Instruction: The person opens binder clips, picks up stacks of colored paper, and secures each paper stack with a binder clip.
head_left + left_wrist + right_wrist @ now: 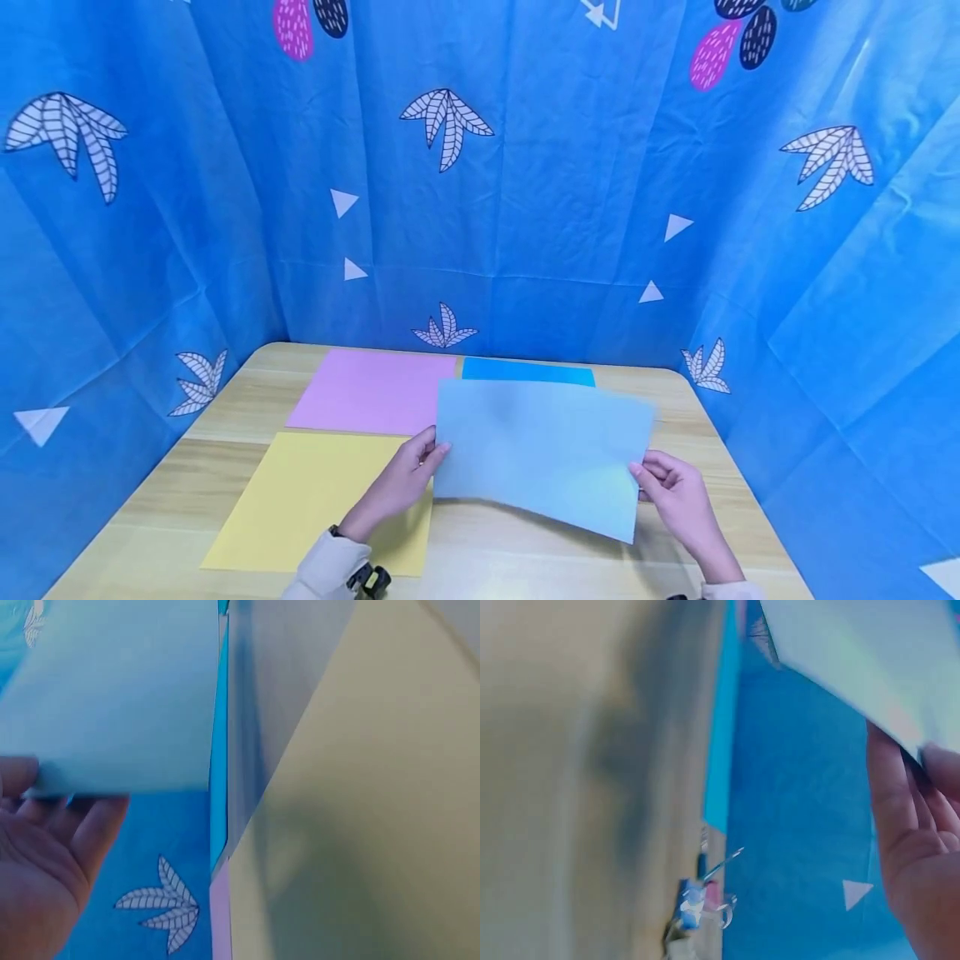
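Note:
A light blue sheet of paper is held up over the table, slightly bowed, its right end lower than its left. My left hand pinches its left edge, thumb in front and fingers behind. At the opposite edge my right hand grips it the same way. In the left wrist view the left hand has the paper between thumb and fingers. The right wrist view shows the right hand pinching a corner region. Behind the raised sheet lies a brighter blue sheet, mostly hidden.
A pink sheet lies flat at the back left, with a yellow sheet in front of it. Blue patterned cloth surrounds the wooden table. Small blurred items of unclear kind appear in the right wrist view.

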Demonstrator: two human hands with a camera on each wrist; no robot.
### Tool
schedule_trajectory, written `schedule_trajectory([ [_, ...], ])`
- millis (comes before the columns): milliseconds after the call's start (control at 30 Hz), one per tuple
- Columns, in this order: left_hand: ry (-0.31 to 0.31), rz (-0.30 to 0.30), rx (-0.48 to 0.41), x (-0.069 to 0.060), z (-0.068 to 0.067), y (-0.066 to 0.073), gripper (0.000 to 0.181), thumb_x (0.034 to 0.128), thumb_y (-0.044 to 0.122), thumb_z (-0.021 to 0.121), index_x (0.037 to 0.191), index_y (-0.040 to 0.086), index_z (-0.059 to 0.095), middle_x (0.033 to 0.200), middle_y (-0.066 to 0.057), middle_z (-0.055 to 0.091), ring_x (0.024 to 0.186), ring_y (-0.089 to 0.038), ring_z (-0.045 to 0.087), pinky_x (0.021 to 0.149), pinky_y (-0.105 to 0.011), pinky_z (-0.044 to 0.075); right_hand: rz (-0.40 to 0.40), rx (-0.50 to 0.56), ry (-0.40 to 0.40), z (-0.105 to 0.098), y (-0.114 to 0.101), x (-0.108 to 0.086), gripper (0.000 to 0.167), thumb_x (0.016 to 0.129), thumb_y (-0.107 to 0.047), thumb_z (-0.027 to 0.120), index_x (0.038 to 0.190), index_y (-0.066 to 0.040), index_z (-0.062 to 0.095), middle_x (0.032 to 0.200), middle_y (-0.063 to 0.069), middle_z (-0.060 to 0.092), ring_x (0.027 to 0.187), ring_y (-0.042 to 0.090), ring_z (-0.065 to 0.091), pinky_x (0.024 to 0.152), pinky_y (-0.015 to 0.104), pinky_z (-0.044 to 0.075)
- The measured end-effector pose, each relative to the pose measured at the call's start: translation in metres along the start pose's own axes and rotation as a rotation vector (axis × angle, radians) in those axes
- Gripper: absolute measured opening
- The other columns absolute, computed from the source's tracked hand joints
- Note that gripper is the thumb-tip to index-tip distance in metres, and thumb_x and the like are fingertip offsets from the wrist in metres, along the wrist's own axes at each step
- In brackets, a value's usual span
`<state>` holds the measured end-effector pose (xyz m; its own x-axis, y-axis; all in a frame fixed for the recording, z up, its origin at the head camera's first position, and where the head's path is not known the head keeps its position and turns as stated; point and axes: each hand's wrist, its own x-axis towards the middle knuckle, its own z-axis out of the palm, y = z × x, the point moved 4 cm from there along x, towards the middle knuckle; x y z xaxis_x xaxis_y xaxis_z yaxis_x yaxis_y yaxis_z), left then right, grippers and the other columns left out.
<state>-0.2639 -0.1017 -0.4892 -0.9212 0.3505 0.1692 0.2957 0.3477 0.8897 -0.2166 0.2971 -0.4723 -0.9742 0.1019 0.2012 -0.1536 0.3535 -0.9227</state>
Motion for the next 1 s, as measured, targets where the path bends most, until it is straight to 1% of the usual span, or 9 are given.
schedule_trajectory([
  [100, -0.045, 0.005, -0.020, 0.000, -0.006, -0.003, 0.032, 0.1114, 0.035, 0.046, 0.096, 0.006, 0.047, 0.075, 0.002, 0.038, 0.065, -0.004, 0.039, 0.058, -0.020, 0.039, 0.088, 0.090, -0.059, -0.001, 0.000, 0.007, 0.038, 0.100, -0.004, 0.065, 0.128, 0.021, 0.058, 0.089, -0.010, 0.080, 0.078, 0.002, 0.072, 0.066, 0.024, 0.064],
  [200, -0.087, -0.035, -0.082, 0.000, -0.012, -0.009, 0.033, 0.1107, 0.036, 0.048, 0.123, 0.006, 0.055, 0.074, 0.002, 0.042, 0.062, -0.006, 0.040, 0.057, -0.022, 0.042, 0.163, 0.210, -0.150, 0.003, 0.004, 0.012, 0.039, 0.101, -0.005, 0.063, 0.131, 0.020, 0.054, 0.091, -0.011, 0.080, 0.081, 0.002, 0.073, 0.069, 0.023, 0.064],
  [333, -0.119, -0.148, -0.210, -0.001, -0.017, -0.020, 0.062, 0.1082, 0.039, 0.053, 0.161, 0.013, 0.033, 0.075, 0.001, 0.046, 0.061, -0.010, 0.043, 0.056, -0.024, 0.043, 0.224, 0.345, -0.278, 0.011, 0.010, 0.016, 0.032, 0.104, -0.007, 0.060, 0.130, 0.010, 0.055, 0.094, -0.009, 0.079, 0.085, 0.003, 0.072, 0.074, 0.022, 0.064],
  [500, -0.145, -0.252, -0.333, -0.004, -0.020, -0.029, 0.080, 0.1059, 0.038, 0.058, 0.166, 0.009, 0.014, 0.084, 0.000, 0.047, 0.066, -0.011, 0.042, 0.057, -0.022, 0.039, 0.271, 0.367, -0.348, 0.021, 0.016, 0.020, 0.052, 0.105, -0.012, 0.059, 0.143, 0.018, 0.039, 0.100, -0.010, 0.077, 0.092, 0.003, 0.072, 0.082, 0.023, 0.063],
  [700, -0.165, -0.217, -0.476, -0.006, -0.023, -0.034, 0.073, 0.1080, 0.031, 0.055, 0.165, 0.005, 0.017, 0.065, 0.012, 0.050, 0.046, -0.003, 0.037, 0.046, -0.015, 0.036, 0.316, 0.355, -0.355, 0.029, 0.017, 0.023, 0.065, 0.106, -0.014, 0.058, 0.150, 0.021, 0.025, 0.100, -0.012, 0.074, 0.089, 0.000, 0.070, 0.082, 0.020, 0.062],
  [800, -0.171, -0.193, -0.574, -0.005, -0.024, -0.037, 0.070, 0.1093, 0.026, 0.052, 0.164, 0.001, 0.016, 0.085, 0.019, 0.066, 0.062, 0.002, 0.059, 0.061, -0.014, 0.054, 0.316, 0.368, -0.381, 0.032, 0.016, 0.023, 0.068, 0.106, -0.014, 0.057, 0.151, 0.022, 0.021, 0.100, -0.012, 0.075, 0.088, 0.000, 0.070, 0.081, 0.019, 0.062],
  [900, -0.164, -0.202, -0.614, -0.006, -0.025, -0.039, 0.068, 0.1099, 0.025, 0.050, 0.163, -0.001, 0.017, 0.139, 0.001, 0.062, 0.100, 0.002, 0.067, 0.088, -0.017, 0.058, 0.321, 0.377, -0.385, 0.035, 0.017, 0.024, 0.068, 0.106, -0.012, 0.057, 0.151, 0.022, 0.020, 0.097, -0.013, 0.075, 0.083, -0.001, 0.070, 0.078, 0.017, 0.061],
  [933, -0.167, -0.200, -0.635, -0.007, -0.025, -0.039, 0.066, 0.1102, 0.024, 0.049, 0.162, -0.001, 0.018, 0.146, 0.000, 0.059, 0.108, -0.001, 0.068, 0.092, -0.020, 0.059, 0.324, 0.374, -0.387, 0.036, 0.018, 0.025, 0.068, 0.105, -0.012, 0.057, 0.151, 0.022, 0.020, 0.095, -0.013, 0.074, 0.081, -0.002, 0.069, 0.076, 0.015, 0.061],
  [1000, -0.163, -0.211, -0.648, -0.007, -0.025, -0.041, 0.066, 0.1100, 0.025, 0.049, 0.162, -0.001, 0.019, 0.141, -0.005, 0.063, 0.104, -0.003, 0.070, 0.089, -0.021, 0.060, 0.328, 0.367, -0.389, 0.037, 0.020, 0.025, 0.067, 0.105, -0.012, 0.058, 0.151, 0.022, 0.022, 0.091, -0.014, 0.071, 0.076, -0.004, 0.065, 0.072, 0.013, 0.059],
])
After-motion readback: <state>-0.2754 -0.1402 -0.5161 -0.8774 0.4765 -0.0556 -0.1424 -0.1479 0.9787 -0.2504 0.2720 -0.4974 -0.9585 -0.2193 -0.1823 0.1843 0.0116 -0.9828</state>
